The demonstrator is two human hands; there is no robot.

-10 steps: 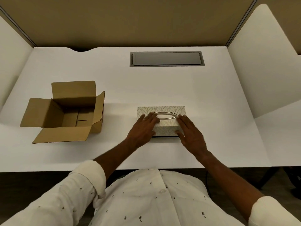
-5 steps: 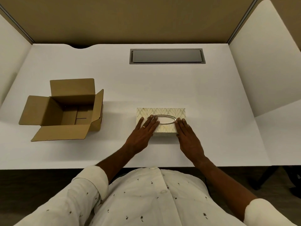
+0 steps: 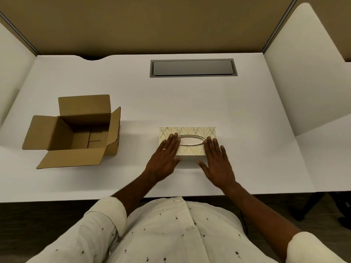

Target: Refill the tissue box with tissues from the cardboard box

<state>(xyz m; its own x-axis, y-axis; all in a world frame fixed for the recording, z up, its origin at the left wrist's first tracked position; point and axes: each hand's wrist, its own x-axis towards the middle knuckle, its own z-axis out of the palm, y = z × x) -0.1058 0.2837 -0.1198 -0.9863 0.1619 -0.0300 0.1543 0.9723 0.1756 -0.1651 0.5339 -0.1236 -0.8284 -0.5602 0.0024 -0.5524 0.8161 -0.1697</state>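
A patterned cream tissue box (image 3: 191,130) with an oval opening lies flat on the white desk (image 3: 190,103), near the front middle. My left hand (image 3: 164,158) rests flat on its left end, fingers straight and together. On the box's right end lies my right hand (image 3: 216,162), also flat, thumb on the desk in front. Neither hand grips anything. The brown cardboard box (image 3: 76,133) stands open at the left, flaps spread. Its inside shows only bare cardboard; I see no tissues in it.
A grey cable hatch (image 3: 193,67) is set flush into the desk at the back. White partition panels stand at the left and the right (image 3: 303,82), a tan wall behind. The desk's front edge runs just below my wrists.
The near side of the tissue box, lifted a second ago, has come down flat onto the desk. Both hands have flattened on its top and slid slightly toward me.
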